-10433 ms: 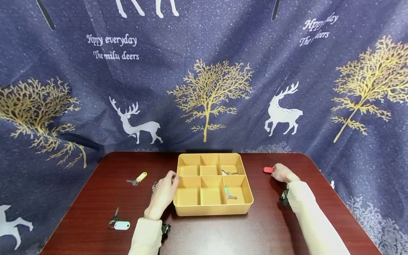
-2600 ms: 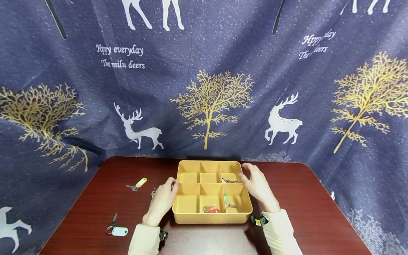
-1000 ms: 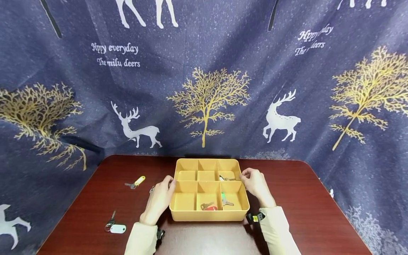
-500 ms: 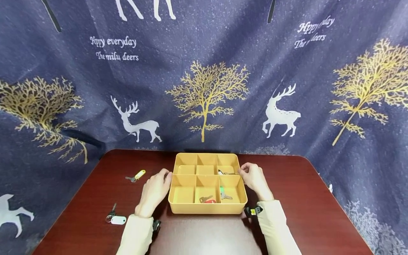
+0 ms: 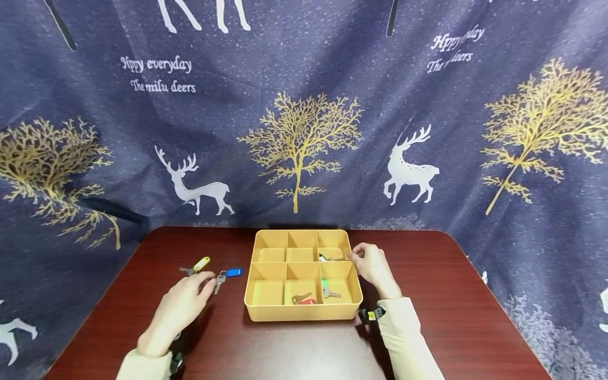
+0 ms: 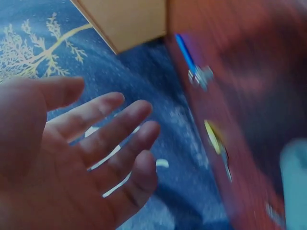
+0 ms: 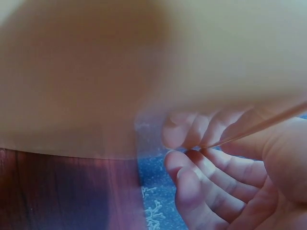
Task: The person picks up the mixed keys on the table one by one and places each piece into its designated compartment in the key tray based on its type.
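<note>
My left hand [image 5: 180, 306] hovers over the left part of the table with relaxed, spread fingers and holds nothing. Just beyond its fingertips lie a key with a blue tag [image 5: 235, 272] and a key with a yellow tag [image 5: 201, 264]. A pale mint tag [image 6: 295, 177] shows at the edge of the left wrist view; the hand mostly hides that key from the head view. My right hand [image 5: 375, 268] pinches the right rim of a yellow six-compartment box [image 5: 304, 313]. Inside are keys with a red tag [image 5: 307, 302], a green tag [image 5: 325, 284] and a black-and-white tag [image 5: 323, 258].
The dark red wooden table [image 5: 442, 295] reaches back to a blue curtain [image 5: 228, 105] printed with deer and trees. The red-tag key lies in the front middle compartment, the green one front right, the black-and-white one back right.
Earlier, the right hand held the red-tagged key, which then appears in the box, and moved to the box's right rim. The left hand has just left the box's left side, moving left and uncovering the blue-tagged key.
</note>
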A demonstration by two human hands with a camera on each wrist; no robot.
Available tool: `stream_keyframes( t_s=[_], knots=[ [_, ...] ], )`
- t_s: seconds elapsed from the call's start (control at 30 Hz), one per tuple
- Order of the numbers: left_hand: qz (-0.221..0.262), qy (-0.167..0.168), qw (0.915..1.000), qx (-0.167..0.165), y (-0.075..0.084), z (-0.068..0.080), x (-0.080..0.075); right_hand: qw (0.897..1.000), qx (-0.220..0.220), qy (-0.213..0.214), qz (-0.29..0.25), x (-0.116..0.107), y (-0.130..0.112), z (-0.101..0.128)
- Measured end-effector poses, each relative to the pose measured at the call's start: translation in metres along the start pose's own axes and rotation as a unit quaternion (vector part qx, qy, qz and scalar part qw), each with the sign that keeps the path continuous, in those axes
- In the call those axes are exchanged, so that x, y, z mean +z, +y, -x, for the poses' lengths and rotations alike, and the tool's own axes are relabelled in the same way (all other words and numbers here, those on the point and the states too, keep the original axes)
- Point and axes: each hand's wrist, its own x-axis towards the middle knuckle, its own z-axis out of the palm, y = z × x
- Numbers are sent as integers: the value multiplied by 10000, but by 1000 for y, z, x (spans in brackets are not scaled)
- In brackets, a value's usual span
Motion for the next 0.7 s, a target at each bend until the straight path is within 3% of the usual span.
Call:
stream_keyframes(
  t_s=[0.23,0.4,0.7],
  knots=[
    [-401,-412,9982,142,-31,21,-25,9999,-39,55,97,1,0,0],
    [-746,-425,9960,233,-53,34,-35,9998,-94,91,162,2,1,0],
    [-1218,-290,9817,1434,-96,48,-31,9999,-17,-66,127,-1,-1,-1]
  ],
)
